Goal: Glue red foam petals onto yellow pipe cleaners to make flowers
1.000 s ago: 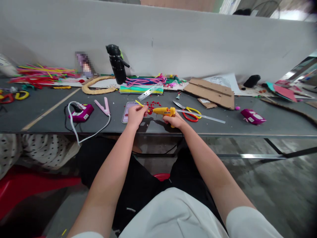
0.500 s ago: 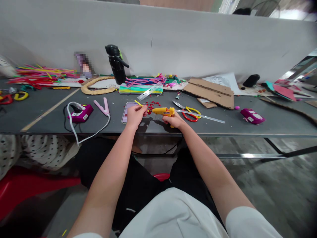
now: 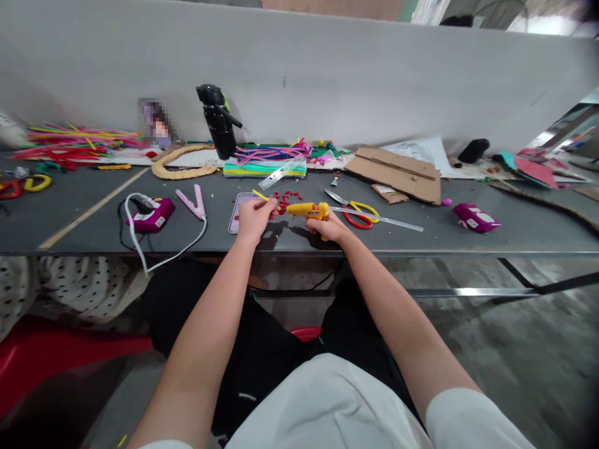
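Observation:
My right hand [image 3: 326,226] is wrapped round a yellow hot glue gun [image 3: 306,211], and a long clear glue stick [image 3: 393,222] sticks out of its back end. The nozzle points left, close to the fingertips of my left hand [image 3: 255,219]. Those fingers pinch a thin yellow pipe cleaner [image 3: 260,195], with small red bits at its end by the nozzle. Whether the nozzle touches them I cannot tell. More red bits [image 3: 294,196] lie scattered on the table just beyond. Partly under my left hand is a phone [image 3: 235,219].
Scissors [image 3: 358,215] with red and yellow handles lie beside the glue stick. Behind are a ruler [image 3: 281,173], pipe cleaner bundles [image 3: 271,153], a black bottle [image 3: 219,128] and cardboard [image 3: 397,173]. A pink hair straightener [image 3: 194,202] and a purple power strip [image 3: 152,215] with a white cable lie left.
Almost nothing differs. The whole view has shifted very slightly, while both hands keep the same hold on the glue gun and the yellow pipe cleaner.

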The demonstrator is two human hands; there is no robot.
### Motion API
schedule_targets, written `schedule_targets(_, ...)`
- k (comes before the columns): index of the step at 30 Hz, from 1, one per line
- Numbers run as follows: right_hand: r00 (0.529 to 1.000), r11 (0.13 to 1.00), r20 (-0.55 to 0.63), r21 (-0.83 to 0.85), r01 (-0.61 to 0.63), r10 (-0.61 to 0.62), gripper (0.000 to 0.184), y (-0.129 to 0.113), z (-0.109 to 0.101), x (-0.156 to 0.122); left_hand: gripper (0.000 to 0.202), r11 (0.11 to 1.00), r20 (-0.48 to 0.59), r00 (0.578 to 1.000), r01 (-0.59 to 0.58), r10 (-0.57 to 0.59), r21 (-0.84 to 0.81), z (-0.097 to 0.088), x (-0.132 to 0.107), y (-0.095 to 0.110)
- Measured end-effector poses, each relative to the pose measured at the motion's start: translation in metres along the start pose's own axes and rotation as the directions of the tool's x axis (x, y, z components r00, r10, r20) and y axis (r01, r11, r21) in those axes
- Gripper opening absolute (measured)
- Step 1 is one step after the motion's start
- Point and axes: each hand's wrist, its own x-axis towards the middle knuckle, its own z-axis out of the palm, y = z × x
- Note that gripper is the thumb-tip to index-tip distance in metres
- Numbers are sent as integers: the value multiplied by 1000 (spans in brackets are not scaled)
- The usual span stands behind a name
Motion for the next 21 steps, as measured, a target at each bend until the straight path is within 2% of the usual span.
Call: schedule_targets(21, 1000, 999, -27, -38, 4, -5, 20, 9, -1, 3, 20, 993, -3, 998, 66, -67, -98, -4, 1, -1)
